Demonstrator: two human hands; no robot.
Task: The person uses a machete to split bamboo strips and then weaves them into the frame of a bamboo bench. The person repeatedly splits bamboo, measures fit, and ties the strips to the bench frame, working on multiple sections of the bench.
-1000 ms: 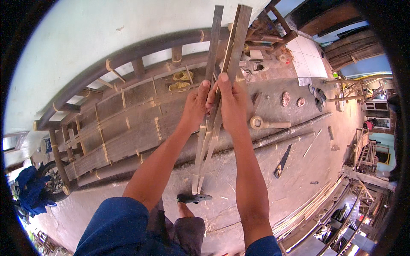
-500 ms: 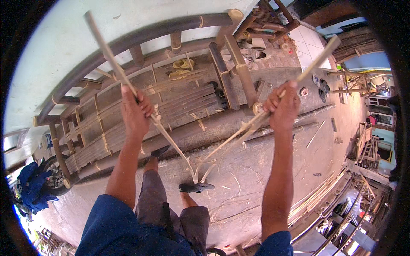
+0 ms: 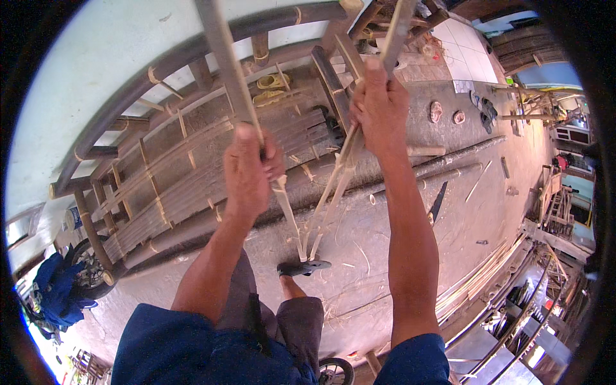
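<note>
My left hand is closed around a long split bamboo strip that rises past the top of the view. Farther right and higher, my right hand grips a second bamboo strip. Below the fists, the strips and some thin split pieces slant down and come together on the floor beside my dark sandal. Whether the strips are joined at that low end, I cannot tell.
A dark bamboo bench stands along the wall ahead. Bamboo poles and a dark saw-like blade lie on the floor to the right. Long strips are piled at lower right. A motorbike wheel shows at left.
Both hands have moved toward each other, the left rightward and the right leftward and up. The V between the bamboo strips is narrower and the strips stand steeper.
</note>
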